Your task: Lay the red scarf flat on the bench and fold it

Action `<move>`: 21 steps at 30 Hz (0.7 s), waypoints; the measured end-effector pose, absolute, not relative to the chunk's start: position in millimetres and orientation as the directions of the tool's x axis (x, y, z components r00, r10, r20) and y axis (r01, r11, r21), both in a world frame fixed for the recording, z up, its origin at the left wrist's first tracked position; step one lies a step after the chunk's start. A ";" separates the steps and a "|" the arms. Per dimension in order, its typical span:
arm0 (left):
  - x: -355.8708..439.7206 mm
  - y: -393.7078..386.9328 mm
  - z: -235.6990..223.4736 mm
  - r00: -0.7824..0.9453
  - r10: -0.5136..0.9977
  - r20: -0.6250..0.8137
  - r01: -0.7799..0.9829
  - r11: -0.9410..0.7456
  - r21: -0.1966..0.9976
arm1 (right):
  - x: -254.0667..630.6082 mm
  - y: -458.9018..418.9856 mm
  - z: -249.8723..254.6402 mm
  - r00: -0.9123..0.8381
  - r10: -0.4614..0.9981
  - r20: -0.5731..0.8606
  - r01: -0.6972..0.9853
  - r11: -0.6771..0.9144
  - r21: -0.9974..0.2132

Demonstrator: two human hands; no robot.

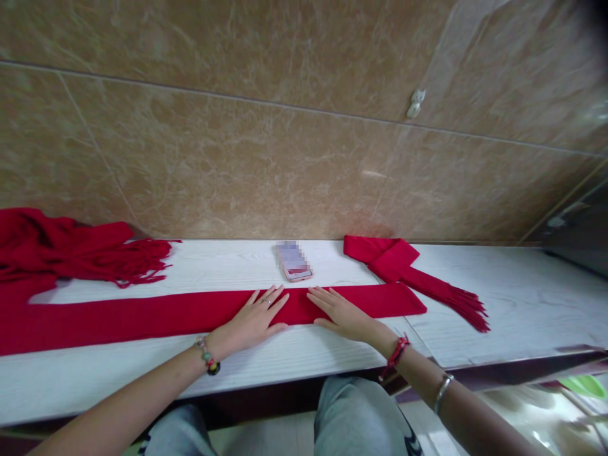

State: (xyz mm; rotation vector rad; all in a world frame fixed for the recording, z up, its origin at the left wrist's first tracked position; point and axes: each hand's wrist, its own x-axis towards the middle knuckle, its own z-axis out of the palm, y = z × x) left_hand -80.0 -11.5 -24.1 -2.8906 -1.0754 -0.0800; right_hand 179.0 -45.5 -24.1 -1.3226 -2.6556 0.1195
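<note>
Red underhand: presses the left hand [251,322] at nine o'clock and the right hand [344,315] at three flat on a long strip of cloth [142,320], laid from nine to three across a white counter [228,367]. Spreads the left fingers wide; rests the right fingers open, with narrower gaps. Faces a phone [294,261] at twelve, just beyond the strip, a bunched, fringed red cloth [76,250] near ten, and a folded red scarf [396,263] at two, before a brown tiled wall [237,158].
</note>
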 end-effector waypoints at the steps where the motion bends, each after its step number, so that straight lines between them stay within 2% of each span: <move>1: -76.7 -11.1 -23.2 0.773 0.631 0.071 0.634 -0.772 -0.040 | 171.6 -45.4 -24.0 -0.610 0.783 0.124 0.770 0.622 -0.143; 6: -74.3 -9.9 -22.1 0.812 0.576 0.096 0.582 -0.812 -0.053 | 183.5 -49.0 -32.8 -0.632 0.766 0.118 0.758 0.643 -0.114; 11: -77.7 -8.9 -25.8 0.816 0.566 0.116 0.573 -0.818 -0.042 | 290.1 -61.4 -52.0 -0.395 0.912 0.110 0.914 0.403 -0.055; 15: -74.4 -6.2 -26.3 0.807 0.580 0.109 0.587 -0.809 -0.042 | 347.8 -70.9 -49.9 -0.257 0.960 0.116 0.966 0.255 0.029; 18: -69.1 -4.0 -25.5 0.801 0.594 0.072 0.598 -0.800 -0.049 | 323.4 -65.7 -32.0 -0.200 0.973 0.116 0.980 0.198 0.030; 21: -64.0 -2.4 -28.9 0.796 0.597 0.101 0.604 -0.795 -0.055 | 254.7 -51.1 -15.6 -0.331 0.932 0.148 0.941 0.338 -0.027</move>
